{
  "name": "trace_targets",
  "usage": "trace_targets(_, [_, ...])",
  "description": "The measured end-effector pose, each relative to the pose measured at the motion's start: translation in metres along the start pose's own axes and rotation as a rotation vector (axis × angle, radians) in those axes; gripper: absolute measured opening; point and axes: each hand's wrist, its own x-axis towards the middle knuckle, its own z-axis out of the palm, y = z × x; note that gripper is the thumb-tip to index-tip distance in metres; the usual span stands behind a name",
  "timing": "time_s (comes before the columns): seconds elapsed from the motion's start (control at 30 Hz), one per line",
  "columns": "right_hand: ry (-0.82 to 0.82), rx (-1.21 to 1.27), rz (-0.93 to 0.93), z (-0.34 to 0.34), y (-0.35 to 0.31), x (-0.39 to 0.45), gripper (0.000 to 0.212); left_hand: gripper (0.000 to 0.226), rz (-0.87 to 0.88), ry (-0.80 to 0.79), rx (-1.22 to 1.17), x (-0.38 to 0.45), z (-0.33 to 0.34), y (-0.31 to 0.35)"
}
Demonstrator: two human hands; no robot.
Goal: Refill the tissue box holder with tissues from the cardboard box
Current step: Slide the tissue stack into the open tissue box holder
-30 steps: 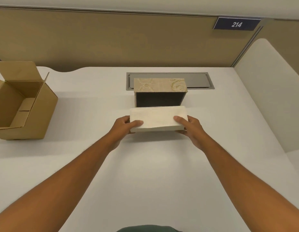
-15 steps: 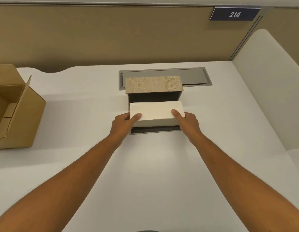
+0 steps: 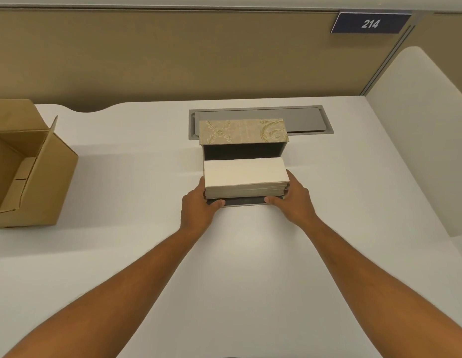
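While the fingers (image 3: pixel 214 202) of the left hand (image 3: pixel 198 210) curl around the lower left corner of the tissue stack (image 3: pixel 245 177) and those of the right hand (image 3: pixel 293 201) wrap its lower right corner, both thumbs lie flat on the dark base panel (image 3: pixel 244 202) just under the stack's near edge, so each hand is closed loosely on one end of the stack rather than pinching it hard. At the centre of the frame the stack rests on that panel, its far end at or just inside the mouth of the tissue box holder (image 3: pixel 242 131); how deep it reaches cannot be told. My reading is that the risk lies in the loose sheets: a push from the ends alone could buckle the soft pile, or let the top layers catch on the holder's upper edge and fan out. Uneven pressure from one hand could skew the stack against a side wall and jam it. Since the holder stands free on the white desk (image 3: pixel 250 267), partly over the grey cable hatch (image 3: pixel 307 120), it may slide away towards the upper frame. At the left edge stands the open cardboard box (image 3: pixel 43 182), well apart.
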Motion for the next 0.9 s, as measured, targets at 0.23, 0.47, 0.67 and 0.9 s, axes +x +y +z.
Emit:
trace_targets(0.23, [0.008, 0.039, 0.02, -0.004, 0.011, 0.0, 0.075, 0.092, -0.058, -0.015, -0.003, -0.001, 0.003, -0.002])
trace_targets(0.47, [0.122, 0.085, 0.024, 0.007, 0.014, -0.005, 0.07, 0.096, -0.087, 0.005, 0.014, -0.001, 0.005, -0.001])
trace_targets(0.67, [0.103, 0.061, 0.061, 0.009, 0.011, -0.001, 0.071, 0.084, -0.067, -0.001, 0.041, -0.002, 0.005, 0.0])
trace_targets(0.9, [0.113, 0.045, 0.05, 0.011, 0.011, -0.001, 0.071, 0.091, -0.083, 0.004, 0.034, -0.008, 0.01, 0.002])
